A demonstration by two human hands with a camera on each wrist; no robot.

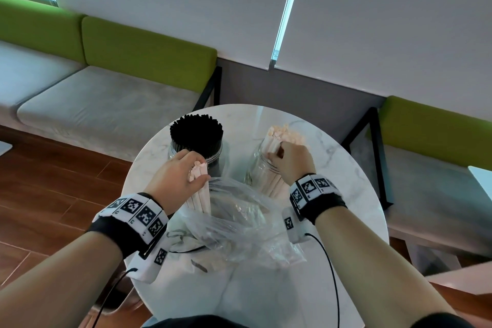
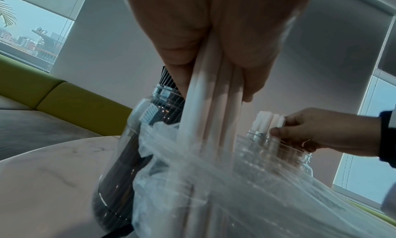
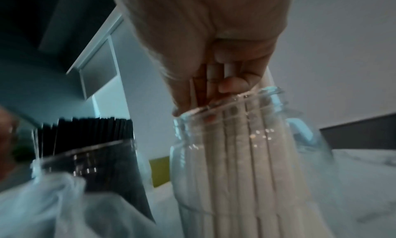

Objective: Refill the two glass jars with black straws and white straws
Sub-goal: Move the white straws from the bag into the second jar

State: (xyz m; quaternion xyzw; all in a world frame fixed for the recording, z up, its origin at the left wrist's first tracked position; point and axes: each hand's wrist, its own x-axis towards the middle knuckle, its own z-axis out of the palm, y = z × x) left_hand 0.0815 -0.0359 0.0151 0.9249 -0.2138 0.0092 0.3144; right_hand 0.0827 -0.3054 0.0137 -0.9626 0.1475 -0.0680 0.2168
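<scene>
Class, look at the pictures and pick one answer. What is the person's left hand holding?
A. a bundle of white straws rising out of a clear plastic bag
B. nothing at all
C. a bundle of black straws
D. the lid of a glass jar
A: the left hand grips a bundle of white straws whose lower ends are still inside the crumpled clear plastic bag.

Both jars point(image 1: 210, 160) are clear, glossy glass. At six o'clock from them lies a thin, crinkled, see-through plastic bag point(image 1: 239, 224). The table point(image 1: 346, 194) is polished marble-look.
</scene>
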